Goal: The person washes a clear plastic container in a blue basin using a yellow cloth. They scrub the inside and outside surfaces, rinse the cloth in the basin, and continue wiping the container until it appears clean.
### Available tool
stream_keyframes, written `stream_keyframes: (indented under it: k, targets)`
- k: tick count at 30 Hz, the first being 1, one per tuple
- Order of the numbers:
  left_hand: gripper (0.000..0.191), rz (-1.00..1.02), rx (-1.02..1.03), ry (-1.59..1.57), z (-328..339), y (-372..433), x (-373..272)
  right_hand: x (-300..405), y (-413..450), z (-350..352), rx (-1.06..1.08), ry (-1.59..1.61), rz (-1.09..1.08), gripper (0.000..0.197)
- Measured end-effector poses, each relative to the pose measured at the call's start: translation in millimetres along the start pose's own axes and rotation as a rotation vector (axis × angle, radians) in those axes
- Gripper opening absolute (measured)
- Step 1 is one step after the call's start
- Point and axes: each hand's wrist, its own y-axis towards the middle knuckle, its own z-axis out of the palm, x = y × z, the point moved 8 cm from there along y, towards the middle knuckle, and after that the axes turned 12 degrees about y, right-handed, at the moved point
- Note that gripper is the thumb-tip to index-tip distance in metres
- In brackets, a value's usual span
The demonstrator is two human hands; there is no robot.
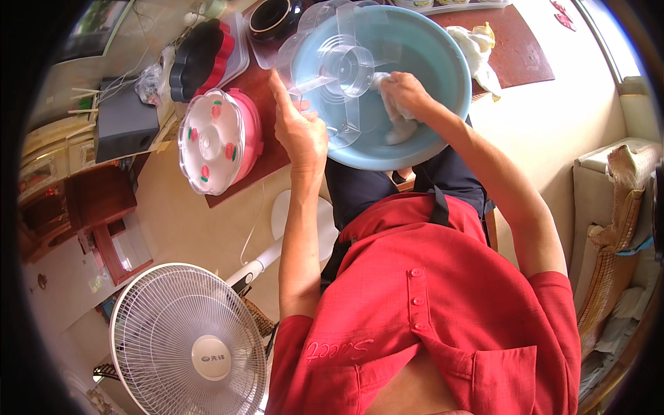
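A clear plastic divided tray (353,111) with a round middle cup is tilted over the left side of a light-blue plastic basin (446,119). My left hand (300,127) grips the tray by its near left edge, thumb and fingers on the rim. Inside the basin, my right hand (407,93) is closed around a wet white cloth (400,129), whose lower end hangs down towards the basin's bottom. Water seems to lie in the basin, though its level is hard to make out.
On the red-brown table (275,161) stand a pink snack box (249,135) with a clear flower-patterned lid (207,142), a black-and-red scalloped container (202,59) and a black lidded pot (270,18). Another white cloth (473,52) lies right of the basin. An electric fan (187,342) stands at lower left.
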Motion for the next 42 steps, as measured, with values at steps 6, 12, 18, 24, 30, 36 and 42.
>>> stream_keyframes:
  k: [6,12,18,24,30,36,42]
  targets:
    - [0.091,-0.010,-0.006,-0.071,0,0,4,-23,9,18,0.144,1.007,0.238,0.030]
    - [0.091,-0.039,0.019,-0.085,5,0,6,-8,5,22,0.170,0.751,0.003,0.035]
    - [0.091,-0.057,0.005,-0.081,3,-1,7,8,-13,23,0.196,0.104,-0.099,0.033]
    - [0.085,0.070,-0.021,0.030,2,0,-9,4,-32,52,0.421,-0.374,-0.414,0.038]
    - [0.082,0.098,-0.010,0.078,-2,0,-13,18,-28,26,0.180,-0.855,-0.472,0.035]
    - [0.085,0.095,-0.011,0.054,-4,-1,-19,14,0,1,0.003,-0.837,-0.406,0.036]
    - [0.084,0.119,-0.033,0.074,-3,-4,-20,17,-18,41,0.172,-0.731,-0.468,0.051]
